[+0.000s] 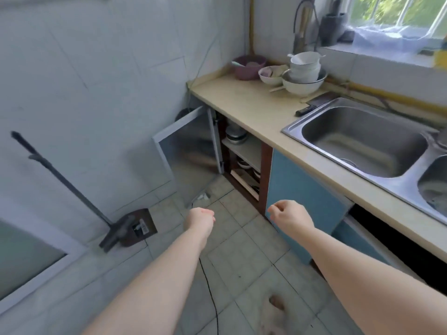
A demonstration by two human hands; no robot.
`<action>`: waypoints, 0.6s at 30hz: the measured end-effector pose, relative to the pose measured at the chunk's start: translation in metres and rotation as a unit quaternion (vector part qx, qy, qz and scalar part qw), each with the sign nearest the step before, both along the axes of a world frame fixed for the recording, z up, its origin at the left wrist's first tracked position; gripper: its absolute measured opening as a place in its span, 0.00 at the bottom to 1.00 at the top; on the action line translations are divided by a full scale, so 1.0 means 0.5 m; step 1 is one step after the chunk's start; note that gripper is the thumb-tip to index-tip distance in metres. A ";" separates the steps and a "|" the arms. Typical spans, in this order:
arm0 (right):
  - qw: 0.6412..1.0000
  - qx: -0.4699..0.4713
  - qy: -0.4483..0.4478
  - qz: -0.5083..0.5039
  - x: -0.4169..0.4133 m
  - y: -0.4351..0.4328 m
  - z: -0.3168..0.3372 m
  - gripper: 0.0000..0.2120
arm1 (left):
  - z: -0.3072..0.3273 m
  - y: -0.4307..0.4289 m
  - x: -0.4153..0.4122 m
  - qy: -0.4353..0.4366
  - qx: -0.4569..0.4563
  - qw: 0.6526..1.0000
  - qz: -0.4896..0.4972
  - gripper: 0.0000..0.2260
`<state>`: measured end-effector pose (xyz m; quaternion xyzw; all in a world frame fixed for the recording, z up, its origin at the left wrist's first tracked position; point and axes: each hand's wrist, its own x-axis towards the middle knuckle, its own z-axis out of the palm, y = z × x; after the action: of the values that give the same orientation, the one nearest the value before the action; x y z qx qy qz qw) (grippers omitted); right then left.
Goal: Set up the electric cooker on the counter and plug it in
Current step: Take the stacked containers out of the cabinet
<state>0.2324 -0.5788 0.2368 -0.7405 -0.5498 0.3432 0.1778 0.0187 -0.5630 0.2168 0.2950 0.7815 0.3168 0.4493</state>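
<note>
My left hand (200, 217) and my right hand (287, 213) reach forward over the tiled floor, fingers loosely curled, holding nothing. Ahead of them a cabinet under the beige counter (244, 105) stands with its glass door (186, 146) swung open. On the cabinet's upper shelf sits a round white and silver vessel (235, 135), partly in shadow; I cannot tell whether it is the cooker. A thin black cord (208, 284) runs across the floor under my left forearm toward the open door.
Stacked white bowls (304, 73) and a purple bowl (249, 67) crowd the counter's back corner. A cleaver (312, 106) lies beside the steel sink (362, 141). A long-handled dustpan (135, 226) leans on the left wall. A blue cabinet door (302, 189) hangs ajar on the right.
</note>
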 end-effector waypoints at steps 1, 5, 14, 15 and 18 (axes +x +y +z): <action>1.000 -0.003 0.002 0.008 -0.013 0.039 -0.006 0.13 | -0.007 0.031 -0.013 0.004 0.000 1.000 0.009 0.12; 0.999 -0.018 0.031 0.029 -0.053 0.186 -0.020 0.13 | -0.009 0.148 -0.045 0.011 0.000 0.999 0.040 0.11; 0.995 -0.048 0.069 0.054 -0.137 0.452 -0.028 0.12 | 0.024 0.374 -0.089 -0.054 0.006 0.997 0.051 0.10; 0.995 -0.058 0.071 0.050 -0.147 0.477 -0.037 0.11 | 0.017 0.394 -0.100 -0.063 0.004 0.997 0.055 0.10; 0.994 -0.076 0.072 0.037 -0.177 0.542 -0.058 0.12 | -0.007 0.454 -0.135 -0.094 -0.002 0.993 0.067 0.09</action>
<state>0.1439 -0.3078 0.2077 -0.7044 -0.5349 0.4425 0.1476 -0.0487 -0.3359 0.2132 0.2101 0.7544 0.3707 0.4993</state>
